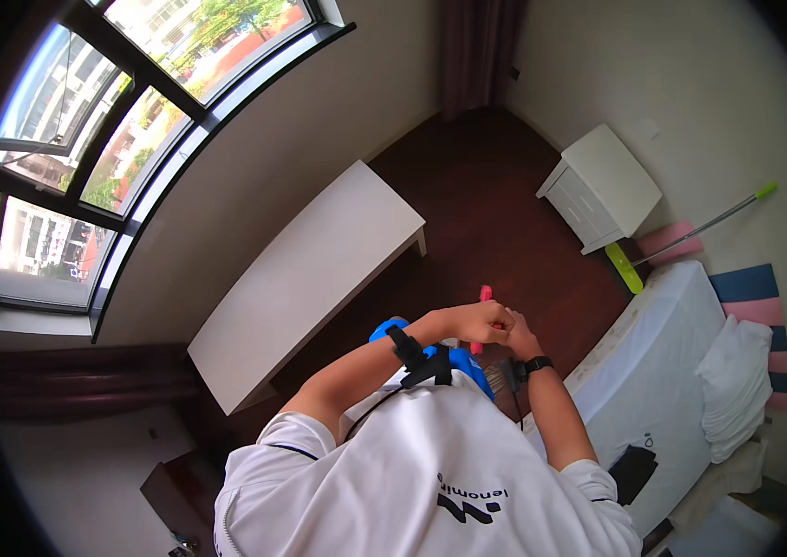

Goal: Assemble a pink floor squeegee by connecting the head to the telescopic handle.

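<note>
My left hand [481, 324] and my right hand [520, 335] meet in front of my body, fingers curled and the two touching. Bright red-pink parts [485, 293] show beyond and just below my left hand; whether they belong to one held thing I cannot tell. What the fingers close on, if anything, is hidden. A black band with a small device [404, 347] sits on my left forearm, and a black watch [537, 364] on my right wrist. Blue shapes [472, 369] show below the hands, partly covered by my arms and white shirt.
A long white table [305, 278] stands left, under the window [147, 139]. Ahead right is a white nightstand [602, 186]. A green flat mop [624, 269] leans near the bed [639, 362] on the right, which holds white pillows [737, 385] and a dark cloth [633, 472].
</note>
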The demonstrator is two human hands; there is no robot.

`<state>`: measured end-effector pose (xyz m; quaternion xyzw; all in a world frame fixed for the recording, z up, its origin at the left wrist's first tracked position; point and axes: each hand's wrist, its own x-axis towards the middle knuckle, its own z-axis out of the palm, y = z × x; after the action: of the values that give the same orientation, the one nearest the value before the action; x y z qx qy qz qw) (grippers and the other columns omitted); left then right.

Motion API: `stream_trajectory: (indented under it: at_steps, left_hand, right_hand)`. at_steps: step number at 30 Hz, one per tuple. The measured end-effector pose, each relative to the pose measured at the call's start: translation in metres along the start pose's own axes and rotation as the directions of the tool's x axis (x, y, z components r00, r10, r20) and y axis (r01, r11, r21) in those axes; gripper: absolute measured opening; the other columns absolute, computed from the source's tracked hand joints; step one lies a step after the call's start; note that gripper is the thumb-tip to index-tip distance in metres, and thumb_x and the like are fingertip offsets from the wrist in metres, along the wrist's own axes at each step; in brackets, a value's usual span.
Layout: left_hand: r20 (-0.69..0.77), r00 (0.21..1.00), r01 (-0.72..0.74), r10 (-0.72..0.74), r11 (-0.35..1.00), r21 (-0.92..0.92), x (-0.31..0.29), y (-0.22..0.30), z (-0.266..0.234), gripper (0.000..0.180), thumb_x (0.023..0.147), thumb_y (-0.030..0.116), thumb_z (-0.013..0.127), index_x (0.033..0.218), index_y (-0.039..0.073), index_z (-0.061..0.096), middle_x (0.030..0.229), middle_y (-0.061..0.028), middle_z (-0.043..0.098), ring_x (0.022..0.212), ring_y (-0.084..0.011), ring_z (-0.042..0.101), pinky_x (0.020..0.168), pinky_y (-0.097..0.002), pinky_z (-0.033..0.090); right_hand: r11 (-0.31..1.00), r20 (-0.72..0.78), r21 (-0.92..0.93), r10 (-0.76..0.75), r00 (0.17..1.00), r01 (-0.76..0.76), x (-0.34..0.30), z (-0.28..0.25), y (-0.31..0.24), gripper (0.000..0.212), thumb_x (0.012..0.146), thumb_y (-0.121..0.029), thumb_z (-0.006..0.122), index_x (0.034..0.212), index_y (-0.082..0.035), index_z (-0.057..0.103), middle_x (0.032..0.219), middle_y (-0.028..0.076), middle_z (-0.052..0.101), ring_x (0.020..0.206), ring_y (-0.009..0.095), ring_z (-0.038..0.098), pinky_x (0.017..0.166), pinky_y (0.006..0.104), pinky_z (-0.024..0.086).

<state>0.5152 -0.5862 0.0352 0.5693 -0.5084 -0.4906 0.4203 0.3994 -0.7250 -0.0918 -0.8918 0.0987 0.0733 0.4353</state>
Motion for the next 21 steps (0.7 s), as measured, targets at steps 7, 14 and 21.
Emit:
stream_trajectory:
  at_steps: [7,14,21]
  left_hand:
    - [-0.034,0.973,-0.224,0.227,0.973,0.061,0.04,-0.004,-0.016,0.02,0.079,0.013,0.054,0.066,-0.003,0.055,0.062,-0.0141,0.054,0.056,-0.0246,0.052,0.056,-0.0358,0.041]
    - [-0.227,0.933,-0.271,0.28,0.96,0.073,0.078,-0.021,-0.077,0.025,0.082,0.015,0.053,0.065,-0.002,0.052,0.061,-0.0154,0.052,0.057,-0.0269,0.05,0.058,-0.037,0.041]
    - [-0.345,0.931,-0.12,0.123,0.992,0.028,0.119,-0.05,-0.148,0.026,0.079,0.019,0.054,0.061,0.0,0.052,0.06,-0.0135,0.052,0.056,-0.0267,0.05,0.056,-0.0366,0.042]
  right_hand:
    - [0.942,0.042,-0.336,-0.001,0.999,0.015,0.053,-0.054,0.014,0.024,0.072,-0.025,0.064,0.092,-0.013,0.063,0.079,0.015,0.066,0.077,0.036,0.064,0.066,0.046,0.051]
    - [0.935,0.129,-0.348,-0.027,0.991,0.071,0.14,-0.103,0.002,0.023,0.075,-0.026,0.061,0.093,-0.012,0.064,0.084,0.015,0.066,0.082,0.035,0.064,0.07,0.0435,0.051]
    - [0.991,0.271,0.111,0.043,0.962,-0.076,0.221,-0.115,0.004,0.025,0.079,-0.031,0.057,0.092,-0.011,0.063,0.088,0.014,0.066,0.086,0.034,0.063,0.073,0.0416,0.05]
